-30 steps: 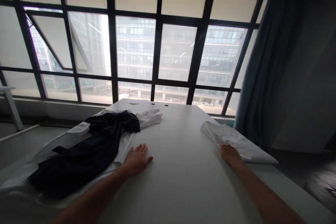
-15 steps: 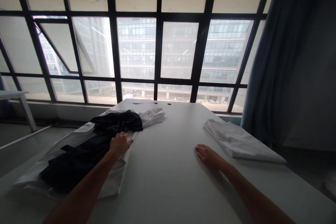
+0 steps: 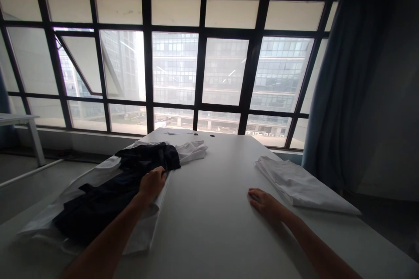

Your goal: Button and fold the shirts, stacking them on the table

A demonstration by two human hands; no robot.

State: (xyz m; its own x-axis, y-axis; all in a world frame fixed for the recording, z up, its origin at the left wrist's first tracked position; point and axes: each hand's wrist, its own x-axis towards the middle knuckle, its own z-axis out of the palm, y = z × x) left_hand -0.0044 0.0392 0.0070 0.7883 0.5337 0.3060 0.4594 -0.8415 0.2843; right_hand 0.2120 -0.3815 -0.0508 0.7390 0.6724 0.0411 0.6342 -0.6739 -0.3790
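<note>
A white table runs away from me toward a large window. On its left lies a heap of white cloth with a dark navy garment thrown over it. My left hand rests on the edge of this heap, fingers curled down onto the dark garment and the white cloth beneath it. My right hand lies flat on the bare tabletop, fingers stretched out, holding nothing. A neatly folded stack of white cloth sits just right of it, not touched.
A wide window with dark frames fills the far wall. A blue curtain hangs at the right. Part of another white table shows at the far left. The floor drops away on both sides of my table.
My left hand moved from the bare tabletop onto the clothing heap and curled its fingers. My right hand left the folded stack and slid left onto the table.
</note>
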